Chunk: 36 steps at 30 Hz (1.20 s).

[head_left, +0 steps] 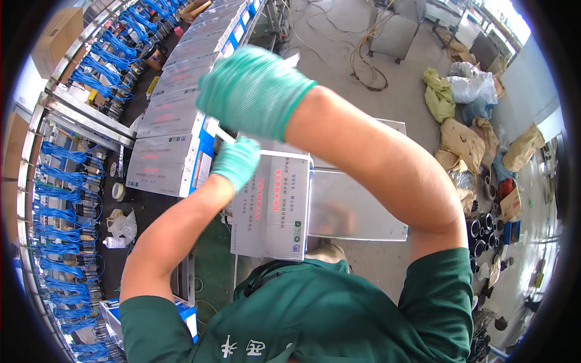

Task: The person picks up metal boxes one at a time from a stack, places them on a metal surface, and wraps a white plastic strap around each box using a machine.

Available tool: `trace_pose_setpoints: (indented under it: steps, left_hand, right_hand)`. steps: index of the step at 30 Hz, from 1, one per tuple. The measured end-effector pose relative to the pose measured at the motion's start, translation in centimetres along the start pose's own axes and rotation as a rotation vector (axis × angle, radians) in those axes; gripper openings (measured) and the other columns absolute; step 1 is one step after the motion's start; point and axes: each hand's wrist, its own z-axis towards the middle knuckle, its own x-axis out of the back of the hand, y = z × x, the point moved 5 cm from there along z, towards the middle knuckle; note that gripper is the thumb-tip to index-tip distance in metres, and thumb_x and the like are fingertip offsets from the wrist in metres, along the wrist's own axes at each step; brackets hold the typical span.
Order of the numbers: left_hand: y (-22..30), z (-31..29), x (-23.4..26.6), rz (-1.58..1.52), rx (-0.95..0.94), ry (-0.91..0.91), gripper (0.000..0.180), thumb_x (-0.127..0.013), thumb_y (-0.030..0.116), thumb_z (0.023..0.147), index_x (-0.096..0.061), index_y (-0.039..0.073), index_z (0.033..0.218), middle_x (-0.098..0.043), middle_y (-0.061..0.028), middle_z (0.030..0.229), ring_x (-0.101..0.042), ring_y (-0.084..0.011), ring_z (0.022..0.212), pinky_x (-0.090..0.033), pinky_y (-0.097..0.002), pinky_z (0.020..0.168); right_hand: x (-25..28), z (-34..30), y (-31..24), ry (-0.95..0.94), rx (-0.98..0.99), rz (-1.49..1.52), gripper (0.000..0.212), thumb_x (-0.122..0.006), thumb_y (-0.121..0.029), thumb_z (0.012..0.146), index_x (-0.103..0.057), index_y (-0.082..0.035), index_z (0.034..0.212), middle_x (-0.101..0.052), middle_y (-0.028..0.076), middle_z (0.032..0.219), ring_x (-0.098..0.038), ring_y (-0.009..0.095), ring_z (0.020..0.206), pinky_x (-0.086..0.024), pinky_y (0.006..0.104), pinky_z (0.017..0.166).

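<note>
My left hand, in a green knit glove, is closed at the far left corner of a silver-grey printed carton. A narrow white strip runs from its fingers toward the row of cartons. Above and beyond it, my right hand, gloved alike, is raised with curled fingers and blurred by motion. A small white piece sticks out beside that hand; what its fingers hold is hidden. The carton stands close in front of my body, its printed face up.
A row of similar cartons stretches away on the left. Beyond them, a metal rack carries bundles of blue cable. A shiny metal tabletop lies right of my carton. Sacks and black rings lie at the far right; loose cables cross the floor.
</note>
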Motion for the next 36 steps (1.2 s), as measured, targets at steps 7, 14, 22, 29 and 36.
trace_pose_setpoints:
  steps: [7, 14, 22, 29, 36]
  left_hand:
    - [-18.8, -12.8, -6.9, 0.266, 0.241, 0.122, 0.024, -0.061, 0.014, 0.091, -0.068, 0.008, 0.112, -0.069, -0.0081, 0.094, -0.07, -0.0266, 0.09, -0.06, -0.0413, 0.069]
    - [-26.5, -20.6, -10.5, 0.162, 0.507, -0.132, 0.027, -0.067, 0.028, 0.096, -0.073, 0.008, 0.114, -0.069, -0.0129, 0.117, -0.067, -0.0314, 0.107, -0.057, -0.0477, 0.084]
    - [-26.3, -17.1, -6.1, -0.195, 0.575, 0.192, 0.028, -0.063, 0.034, 0.103, -0.072, 0.009, 0.097, -0.072, -0.0174, 0.093, -0.07, -0.0389, 0.082, -0.056, -0.0514, 0.074]
    - [-17.8, -8.4, -13.1, -2.132, 0.559, 0.07, 0.023, -0.049, 0.015, 0.111, -0.066, 0.0, 0.116, -0.076, -0.0123, 0.094, -0.075, -0.021, 0.07, -0.064, -0.0342, 0.062]
    - [-13.8, -4.2, -28.1, -1.604, 0.839, 0.123, 0.016, -0.055, 0.014, 0.106, -0.067, 0.005, 0.11, -0.073, -0.0217, 0.094, -0.074, -0.0334, 0.078, -0.058, -0.0445, 0.069]
  right_hand:
    - [-13.8, -11.9, 6.8, 0.709, -0.805, 0.413, 0.045, -0.071, -0.013, 0.09, -0.063, -0.007, 0.134, -0.064, 0.02, 0.12, -0.062, 0.043, 0.112, -0.053, 0.0481, 0.096]
    - [-37.8, -17.0, -4.0, -0.199, -1.481, 0.956, 0.092, -0.053, -0.054, 0.105, -0.012, -0.001, 0.168, -0.053, 0.034, 0.15, -0.052, 0.048, 0.141, -0.045, 0.0489, 0.116]
    - [-35.7, -13.6, -4.1, -0.239, -1.67, 0.695, 0.086, -0.042, -0.061, 0.107, -0.017, -0.008, 0.169, -0.059, 0.029, 0.146, -0.06, 0.047, 0.133, -0.048, 0.0505, 0.112]
    - [-35.3, -12.9, -4.4, -0.196, -1.694, 0.617, 0.081, -0.04, -0.061, 0.107, -0.023, -0.009, 0.167, -0.062, 0.026, 0.145, -0.061, 0.045, 0.132, -0.048, 0.0488, 0.111]
    - [-35.3, -12.8, -4.6, -0.234, -1.711, 0.546, 0.077, -0.041, -0.059, 0.108, -0.029, -0.009, 0.165, -0.065, 0.027, 0.14, -0.062, 0.045, 0.129, -0.049, 0.0502, 0.109]
